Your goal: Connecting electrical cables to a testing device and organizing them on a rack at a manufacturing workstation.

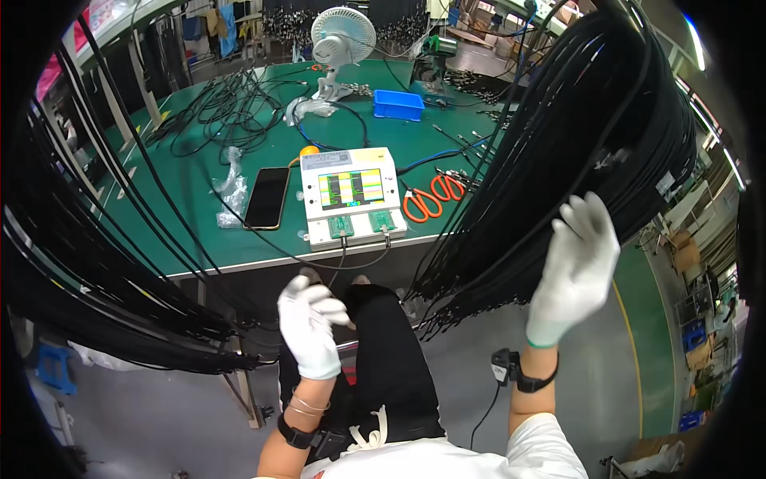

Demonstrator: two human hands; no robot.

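Note:
My left hand (pixel 309 326), in a white glove, hovers over my lap in front of the table edge. Its fingers are loosely bent and apart, with nothing seen in them. My right hand (pixel 576 267), gloved too, is raised beside a thick hanging bundle of black cables (pixel 550 152); its fingers stretch upward and look empty. Ahead of both hands sits a white cable tester (pixel 313 210) with a lit colour screen (pixel 351 189). Two plugs of a black cable (pixel 363 264) are in the green sockets along its front, and the cable loops below the table edge.
A black phone (pixel 267 198) lies left of the tester beside crumpled clear plastic (pixel 232 199). Orange-handled scissors (pixel 423 204) rest at its right. Farther back are a blue bin (pixel 398 105), a white fan (pixel 343 40) and tangled cables (pixel 227 112). More black cables (pixel 120 319) hang at left.

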